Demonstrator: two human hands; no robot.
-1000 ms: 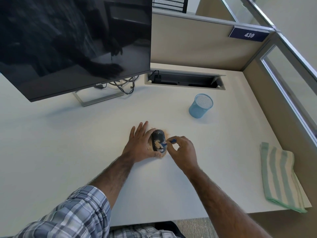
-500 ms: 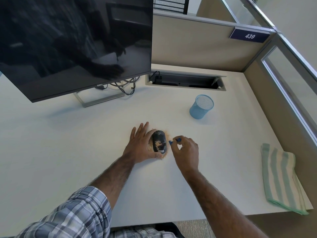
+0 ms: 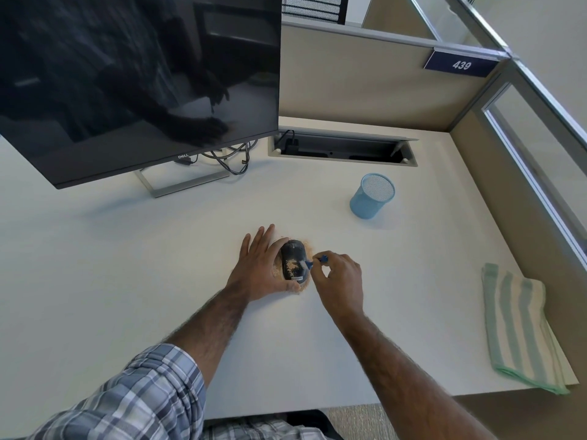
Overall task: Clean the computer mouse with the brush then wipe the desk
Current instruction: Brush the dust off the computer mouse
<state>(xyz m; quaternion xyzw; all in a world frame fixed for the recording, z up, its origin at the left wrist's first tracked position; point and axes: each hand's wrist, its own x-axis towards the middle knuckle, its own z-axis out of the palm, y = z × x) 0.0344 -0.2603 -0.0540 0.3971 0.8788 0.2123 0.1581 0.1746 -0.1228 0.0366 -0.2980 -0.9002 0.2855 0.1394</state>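
A black computer mouse (image 3: 293, 260) lies on the white desk (image 3: 127, 281) with tan crumbs on its top and scattered around it. My left hand (image 3: 259, 268) steadies the mouse from its left side, fingers straight and pointing away, thumb along the near end. My right hand (image 3: 338, 274) pinches a small blue brush (image 3: 314, 261), whose pale bristles touch the mouse's right side. A folded green-and-white striped cloth (image 3: 521, 325) lies at the desk's right front corner.
A dark Dell monitor (image 3: 136, 84) on a metal stand fills the back left, cables behind it. A blue mesh cup (image 3: 371, 195) stands right of centre. An open cable tray (image 3: 341, 149) sits at the back. Partition walls close the back and right.
My right hand drew the brush off the mouse to the right, then brought it back so the bristles touch the mouse's right side again. My left hand has stayed put.
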